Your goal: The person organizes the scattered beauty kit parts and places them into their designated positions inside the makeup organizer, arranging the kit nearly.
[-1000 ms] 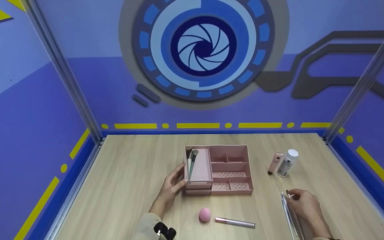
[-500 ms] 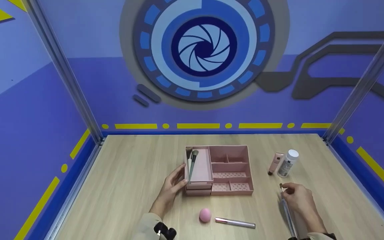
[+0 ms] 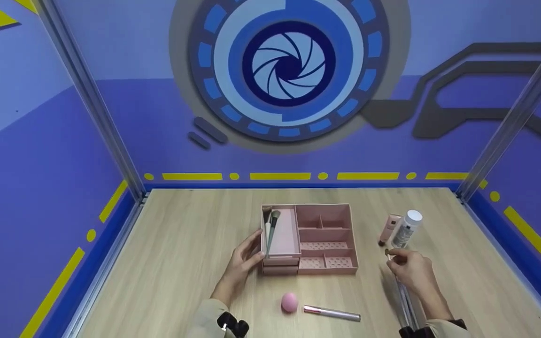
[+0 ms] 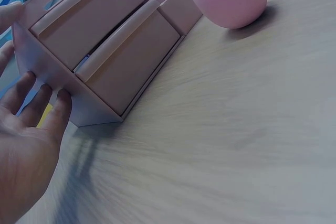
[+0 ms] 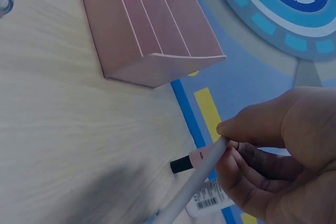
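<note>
In the head view my right hand [image 3: 413,272] pinches a makeup brush with a small brown tip [image 3: 387,252], held above the table. Its pale handle [image 5: 195,179] runs between thumb and fingertips in the right wrist view. My left hand [image 3: 241,263] rests against the left side of a pink cosmetics organizer [image 3: 351,239]; the left wrist view shows straight fingers touching its side wall, the thumb at the upper edge. Two brushes, one with a green handle [image 3: 271,237], lie on the organizer's left top tray. Open compartments fill its right half.
Slender silver-white sticks [image 3: 405,300] lie beneath my right wrist. A pink egg-shaped sponge [image 3: 289,303] and a silver tube [image 3: 332,313] sit in front of the organizer. Behind my right hand are a pink tube [image 3: 389,229] and a white-capped bottle [image 3: 406,230].
My right hand has lifted the brush from beside the slender sticks and moved it forward and left, closer to the organizer. My left hand has stayed against the organizer.
</note>
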The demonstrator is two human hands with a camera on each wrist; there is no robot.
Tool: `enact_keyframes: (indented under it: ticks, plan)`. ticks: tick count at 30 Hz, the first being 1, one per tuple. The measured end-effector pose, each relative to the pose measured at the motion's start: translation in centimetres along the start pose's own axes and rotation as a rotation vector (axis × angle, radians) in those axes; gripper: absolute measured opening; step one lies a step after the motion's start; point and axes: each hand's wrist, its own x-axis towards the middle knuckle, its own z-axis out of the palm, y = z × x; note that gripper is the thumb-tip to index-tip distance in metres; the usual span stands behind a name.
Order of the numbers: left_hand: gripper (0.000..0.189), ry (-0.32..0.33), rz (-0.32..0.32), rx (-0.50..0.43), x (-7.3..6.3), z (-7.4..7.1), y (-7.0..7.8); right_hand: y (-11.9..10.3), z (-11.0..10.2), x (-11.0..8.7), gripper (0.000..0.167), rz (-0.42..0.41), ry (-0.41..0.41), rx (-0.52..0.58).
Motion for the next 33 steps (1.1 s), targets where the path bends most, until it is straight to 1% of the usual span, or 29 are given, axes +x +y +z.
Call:
enact_keyframes:
  ticks: [6,9,13,15,19,24,28,33]
  plan:
    - [0.064,0.009,0.036,0.058,0.1,-0.1,0.1,-1.0,0.3,0.3,0.025,-0.067,0.038,0.007]
    - [0.065,0.002,0.032,0.049,0.2,-0.1,0.1,-1.8,0.5,0.5,0.024,-0.091,0.051,0.007]
    - [0.067,0.004,-0.005,-0.001,0.3,-0.1,0.2,-2.9,0.7,0.9,0.024,-0.120,0.055,0.022]
    - [0.067,0.009,-0.014,-0.005,0.4,0.0,0.3,-3.5,0.8,1.2,0.023,-0.139,0.067,0.029]
    - [0.067,0.013,-0.021,-0.014,0.4,0.0,0.3,-4.8,1.1,1.9,0.021,-0.178,0.091,0.032]
    - [0.067,0.021,-0.032,-0.034,0.2,0.1,0.2,-6.4,1.5,2.7,0.020,-0.216,0.118,0.048]
    - [0.067,0.022,-0.025,-0.029,0.1,0.1,0.1,-7.4,1.8,3.2,0.018,-0.228,0.152,0.053]
    - [0.067,0.018,-0.015,-0.021,0.1,0.1,-0.1,-8.3,2.2,3.6,0.017,-0.223,0.145,0.061]
